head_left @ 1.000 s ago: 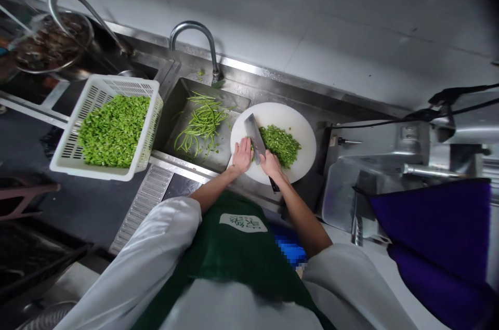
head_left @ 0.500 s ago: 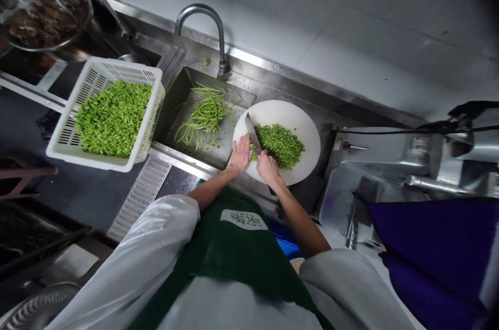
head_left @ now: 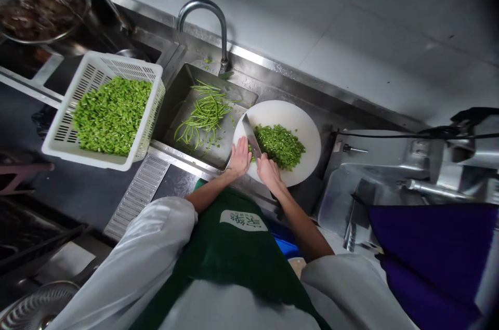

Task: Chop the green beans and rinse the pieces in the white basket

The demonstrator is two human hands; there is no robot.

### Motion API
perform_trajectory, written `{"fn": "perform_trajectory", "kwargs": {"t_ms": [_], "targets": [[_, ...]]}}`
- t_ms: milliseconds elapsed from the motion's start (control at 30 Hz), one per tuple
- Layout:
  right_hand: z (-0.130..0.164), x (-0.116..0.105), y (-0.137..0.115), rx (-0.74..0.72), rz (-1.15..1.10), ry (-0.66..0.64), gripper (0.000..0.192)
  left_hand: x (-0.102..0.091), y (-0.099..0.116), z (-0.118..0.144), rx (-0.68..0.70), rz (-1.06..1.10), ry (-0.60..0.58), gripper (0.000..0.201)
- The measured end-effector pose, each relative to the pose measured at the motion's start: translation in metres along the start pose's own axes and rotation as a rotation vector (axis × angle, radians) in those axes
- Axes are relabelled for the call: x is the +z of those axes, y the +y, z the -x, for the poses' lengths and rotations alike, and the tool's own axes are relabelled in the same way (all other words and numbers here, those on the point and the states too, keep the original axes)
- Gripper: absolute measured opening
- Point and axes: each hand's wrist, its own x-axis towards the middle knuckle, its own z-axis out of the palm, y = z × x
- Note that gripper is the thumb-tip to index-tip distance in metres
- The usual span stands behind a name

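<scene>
A round white cutting board [head_left: 296,114] lies over the right edge of a steel sink. A heap of chopped green beans [head_left: 280,145] sits on it. My right hand [head_left: 267,171] grips the handle of a cleaver [head_left: 251,136], whose blade stands on edge against the left side of the heap. My left hand [head_left: 239,156] rests flat on the board's left rim, fingers together, just left of the blade. Whole green beans [head_left: 202,117] lie in the sink basin [head_left: 179,96].
A white slotted basket [head_left: 103,67] full of chopped beans stands on the left. A curved tap [head_left: 206,13] rises behind the sink. A metal bowl [head_left: 39,8] sits far left. A steel machine [head_left: 390,174] and blue cloth [head_left: 432,252] stand to the right.
The cleaver blade has turned from lying flat to standing on edge against the bean heap. Both hands stay at the board's left side; my view has shifted slightly.
</scene>
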Motion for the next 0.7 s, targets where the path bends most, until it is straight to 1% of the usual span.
{"fn": "perform_trajectory", "kwargs": {"t_ms": [67, 167, 300, 400, 467, 533, 700], "targets": [[-0.005, 0.007, -0.005, 0.004, -0.009, -0.015, 0.036, 0.004, 0.001, -0.002, 0.012, -0.012, -0.014, 0.070], [-0.015, 0.015, -0.011, 0.014, -0.023, 0.011, 0.036, 0.005, 0.000, -0.005, 0.024, -0.012, -0.015, 0.070], [-0.023, 0.020, -0.013, 0.008, -0.050, 0.028, 0.035, -0.004, -0.004, -0.004, 0.044, -0.011, -0.040, 0.072], [-0.024, 0.018, -0.012, 0.002, -0.069, 0.024, 0.034, -0.011, -0.010, 0.000, 0.100, -0.031, -0.076, 0.080], [-0.024, 0.016, -0.009, -0.002, -0.073, 0.024, 0.033, -0.014, -0.013, 0.002, 0.140, -0.054, -0.095, 0.084], [-0.025, 0.013, -0.002, -0.002, -0.073, 0.021, 0.033, -0.015, -0.014, 0.001, 0.159, -0.081, -0.105, 0.082], [-0.022, 0.011, 0.024, 0.040, -0.065, 0.024, 0.034, -0.013, -0.005, -0.013, 0.217, -0.119, -0.103, 0.074]]}}
